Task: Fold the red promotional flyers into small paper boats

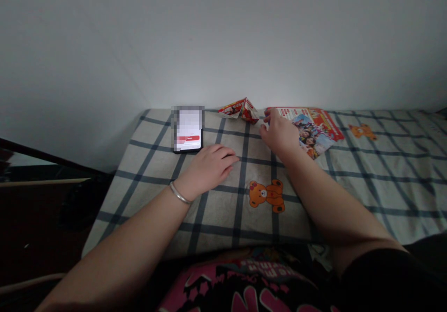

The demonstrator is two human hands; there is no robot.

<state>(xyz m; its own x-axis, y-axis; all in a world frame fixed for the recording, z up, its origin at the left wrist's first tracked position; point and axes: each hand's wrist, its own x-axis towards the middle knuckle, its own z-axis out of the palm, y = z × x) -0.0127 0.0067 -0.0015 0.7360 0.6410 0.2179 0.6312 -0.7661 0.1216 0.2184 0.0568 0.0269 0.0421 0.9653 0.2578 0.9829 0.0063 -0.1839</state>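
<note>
My left hand [211, 165], with a silver bangle [179, 193] on its wrist, lies low over the checked cloth, holding nothing, its fingers loosely apart. Just beyond it is a phone [189, 128] with a lit screen, partly pixelated. My right hand [281, 135] reaches over the left part of a colourful printed leaflet [323, 125], which it partly covers. Its thumb is apart from its fingers, and nothing shows in its grasp; whether the fingertips press on the leaflet I cannot tell. Left of those fingertips, by the wall, stands a folded piece of red printed paper [249, 111].
The checked cloth [223, 219] with printed bears covers the surface in front of me. A pale wall [223, 42] rises along its far edge. On the left, past the cloth's edge, is a dark area with a dark bar [52, 156].
</note>
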